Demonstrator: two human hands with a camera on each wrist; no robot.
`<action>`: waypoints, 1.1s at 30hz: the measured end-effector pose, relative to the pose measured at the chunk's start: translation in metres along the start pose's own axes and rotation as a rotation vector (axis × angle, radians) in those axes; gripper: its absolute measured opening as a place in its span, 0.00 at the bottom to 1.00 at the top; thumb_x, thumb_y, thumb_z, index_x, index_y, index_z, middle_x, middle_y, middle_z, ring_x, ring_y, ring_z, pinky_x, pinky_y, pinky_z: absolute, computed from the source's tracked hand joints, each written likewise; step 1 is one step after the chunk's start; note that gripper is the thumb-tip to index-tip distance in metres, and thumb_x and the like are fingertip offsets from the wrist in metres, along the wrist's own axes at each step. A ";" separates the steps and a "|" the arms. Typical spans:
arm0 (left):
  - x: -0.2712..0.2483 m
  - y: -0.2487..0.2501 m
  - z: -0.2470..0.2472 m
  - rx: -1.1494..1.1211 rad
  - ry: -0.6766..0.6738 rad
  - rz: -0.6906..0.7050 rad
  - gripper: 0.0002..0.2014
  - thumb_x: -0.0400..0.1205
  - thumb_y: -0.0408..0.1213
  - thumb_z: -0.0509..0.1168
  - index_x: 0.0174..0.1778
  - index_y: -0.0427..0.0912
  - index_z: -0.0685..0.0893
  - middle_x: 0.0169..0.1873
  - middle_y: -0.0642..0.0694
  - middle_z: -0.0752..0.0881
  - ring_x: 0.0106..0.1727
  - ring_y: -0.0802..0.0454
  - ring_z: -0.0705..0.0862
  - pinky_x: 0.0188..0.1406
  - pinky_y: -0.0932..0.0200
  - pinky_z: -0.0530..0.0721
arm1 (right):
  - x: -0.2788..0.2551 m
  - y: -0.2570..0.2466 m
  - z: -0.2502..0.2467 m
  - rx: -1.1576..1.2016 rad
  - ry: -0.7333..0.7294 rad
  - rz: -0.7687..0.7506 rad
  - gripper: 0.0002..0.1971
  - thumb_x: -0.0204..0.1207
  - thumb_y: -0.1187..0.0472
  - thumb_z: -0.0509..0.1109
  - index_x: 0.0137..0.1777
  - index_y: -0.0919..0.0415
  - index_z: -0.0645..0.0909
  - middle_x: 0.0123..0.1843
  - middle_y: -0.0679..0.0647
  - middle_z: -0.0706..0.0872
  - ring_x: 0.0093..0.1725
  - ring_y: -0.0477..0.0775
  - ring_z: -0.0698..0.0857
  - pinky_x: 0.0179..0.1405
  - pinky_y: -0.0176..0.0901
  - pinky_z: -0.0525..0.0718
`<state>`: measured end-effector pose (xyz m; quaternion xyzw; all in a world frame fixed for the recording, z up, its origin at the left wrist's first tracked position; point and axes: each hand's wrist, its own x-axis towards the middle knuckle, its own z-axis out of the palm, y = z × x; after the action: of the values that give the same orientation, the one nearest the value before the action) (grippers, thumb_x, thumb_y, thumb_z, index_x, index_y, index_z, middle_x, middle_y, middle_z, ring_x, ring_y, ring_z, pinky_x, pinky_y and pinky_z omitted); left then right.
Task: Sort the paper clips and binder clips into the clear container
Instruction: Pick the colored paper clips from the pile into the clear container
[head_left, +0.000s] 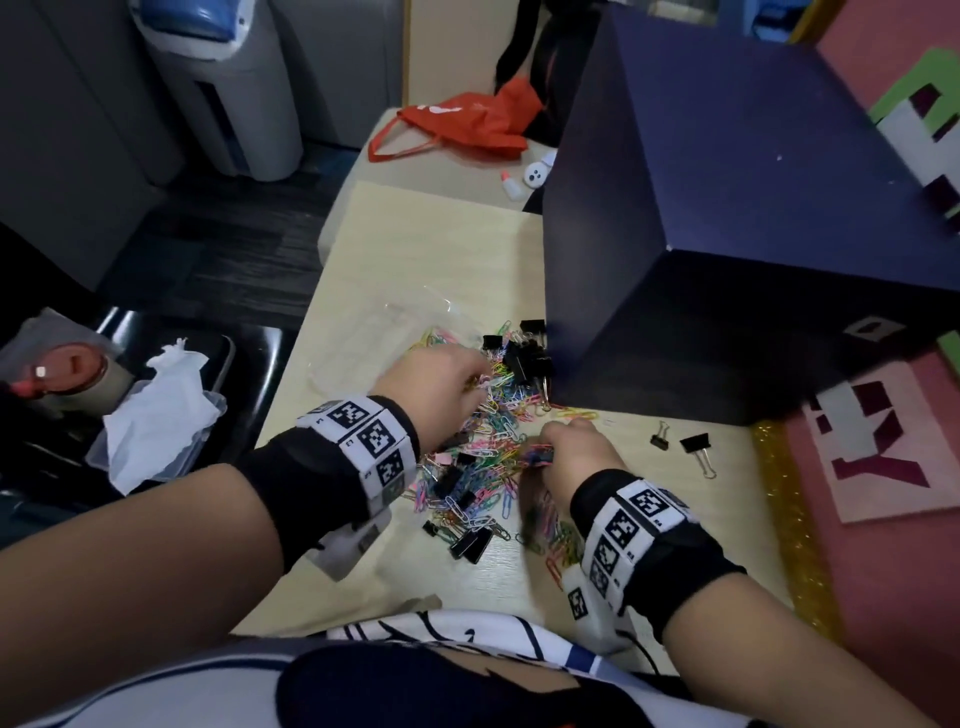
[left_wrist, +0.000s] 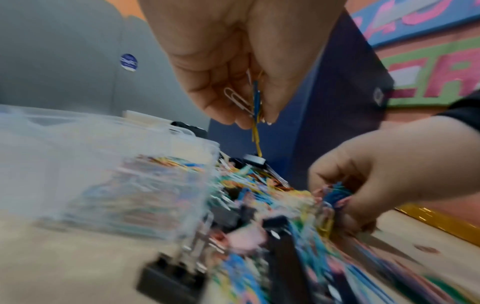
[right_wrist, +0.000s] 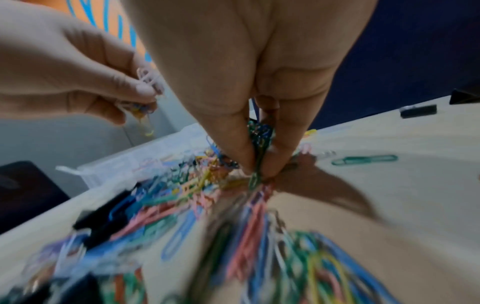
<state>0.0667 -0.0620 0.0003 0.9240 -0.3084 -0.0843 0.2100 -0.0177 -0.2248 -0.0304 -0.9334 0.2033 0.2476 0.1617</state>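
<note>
- Your left hand pinched a few paper clips between thumb and fingertips, raised just above the pile and beside the clear container.
- Your right hand pinched a thick bunch of coloured clips, low against the desk.
- The container already held a layer of coloured paper clips at its near end.
- Most of the mixed pile remained on the desk, with black binder clips scattered through it and two lying apart to the right.
- By this showing, the sorting looked well short of halfway.
</note>
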 end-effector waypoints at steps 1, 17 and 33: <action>0.001 -0.007 -0.004 -0.015 0.032 -0.033 0.13 0.83 0.43 0.64 0.61 0.46 0.83 0.55 0.47 0.86 0.56 0.46 0.84 0.54 0.56 0.79 | 0.002 -0.001 -0.004 -0.001 0.012 0.002 0.21 0.76 0.71 0.62 0.67 0.54 0.77 0.67 0.58 0.72 0.63 0.61 0.79 0.64 0.44 0.76; -0.012 -0.072 -0.013 -0.123 0.019 -0.278 0.08 0.81 0.37 0.63 0.54 0.49 0.85 0.44 0.51 0.87 0.48 0.49 0.84 0.48 0.58 0.80 | 0.029 -0.091 -0.046 0.179 0.183 -0.305 0.22 0.76 0.58 0.71 0.70 0.51 0.73 0.66 0.55 0.79 0.59 0.55 0.82 0.64 0.45 0.78; -0.033 -0.016 0.030 0.364 -0.466 0.216 0.19 0.81 0.38 0.61 0.69 0.45 0.75 0.61 0.43 0.77 0.58 0.41 0.80 0.53 0.45 0.84 | 0.002 0.000 0.002 -0.140 -0.019 -0.120 0.29 0.77 0.66 0.61 0.77 0.45 0.67 0.76 0.51 0.67 0.76 0.58 0.67 0.73 0.54 0.72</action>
<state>0.0398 -0.0407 -0.0329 0.8641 -0.4546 -0.2142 -0.0275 -0.0167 -0.2246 -0.0333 -0.9505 0.1277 0.2599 0.1124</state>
